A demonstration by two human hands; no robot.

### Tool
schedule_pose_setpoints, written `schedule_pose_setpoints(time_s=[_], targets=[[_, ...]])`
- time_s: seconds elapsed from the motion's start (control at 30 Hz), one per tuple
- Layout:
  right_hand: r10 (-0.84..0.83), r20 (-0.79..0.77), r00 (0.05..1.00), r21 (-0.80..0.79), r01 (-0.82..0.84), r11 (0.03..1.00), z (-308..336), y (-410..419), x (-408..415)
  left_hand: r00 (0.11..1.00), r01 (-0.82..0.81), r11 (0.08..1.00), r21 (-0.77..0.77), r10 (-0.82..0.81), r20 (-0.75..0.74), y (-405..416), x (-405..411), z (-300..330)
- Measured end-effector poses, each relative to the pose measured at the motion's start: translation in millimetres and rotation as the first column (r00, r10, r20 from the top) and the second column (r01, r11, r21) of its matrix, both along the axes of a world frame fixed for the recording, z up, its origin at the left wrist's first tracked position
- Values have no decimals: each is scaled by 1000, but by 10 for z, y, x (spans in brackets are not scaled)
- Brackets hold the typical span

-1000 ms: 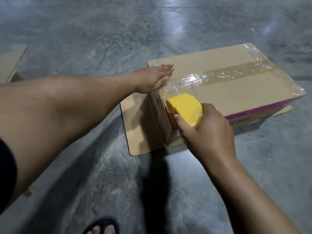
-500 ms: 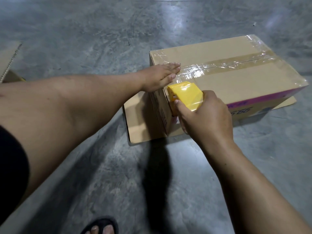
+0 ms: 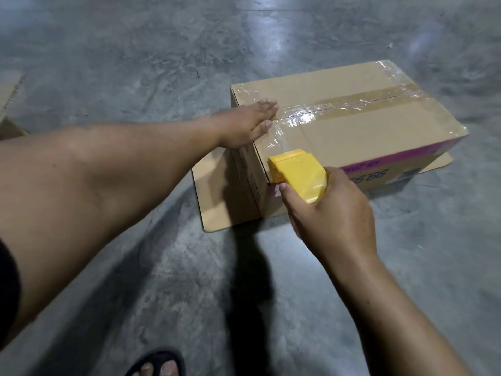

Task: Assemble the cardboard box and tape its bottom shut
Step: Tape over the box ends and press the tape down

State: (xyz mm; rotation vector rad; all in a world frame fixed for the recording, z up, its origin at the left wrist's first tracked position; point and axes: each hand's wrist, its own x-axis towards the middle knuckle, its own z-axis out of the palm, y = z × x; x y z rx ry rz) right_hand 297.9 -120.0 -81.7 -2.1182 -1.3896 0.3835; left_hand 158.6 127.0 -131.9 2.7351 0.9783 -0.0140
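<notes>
A brown cardboard box [image 3: 360, 131] lies upside down on the concrete floor, its bottom flaps closed. A strip of clear tape [image 3: 341, 104] runs along the centre seam and down over the near left end. My left hand [image 3: 246, 123] lies flat on the box's top at that end, fingers together, pressing the flap beside the tape. My right hand [image 3: 330, 210] grips a yellow tape dispenser [image 3: 295, 173], whose front edge is against the box's near corner, just below the top edge.
The box's open top flaps [image 3: 217, 202] splay flat on the grey floor [image 3: 135, 77] beneath it. Other cardboard pieces [image 3: 10, 104] lie at the far left edge. My sandalled foot [image 3: 158, 366] is at the bottom of the view.
The dispenser has moved down from the top edge onto the box's near corner. My left hand has stayed flat on the top. The camera has shifted, so the box sits further right.
</notes>
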Motion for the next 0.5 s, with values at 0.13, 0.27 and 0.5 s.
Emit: schedule_pose_setpoints(time_s=[0.13, 0.27, 0.5], targets=[[-6, -19, 1000, 12, 6, 1000, -16, -41, 14, 987, 122, 989, 80, -130, 100, -228, -36, 21], [-5, -17, 1000, 10, 6, 1000, -20, -27, 27, 972, 191, 981, 42, -195, 129, -433, 24, -118], [-22, -7, 1000, -41, 22, 999, -48, 215, 110, 982, 130, 991, 10, -130, 140, -225, 186, -157]])
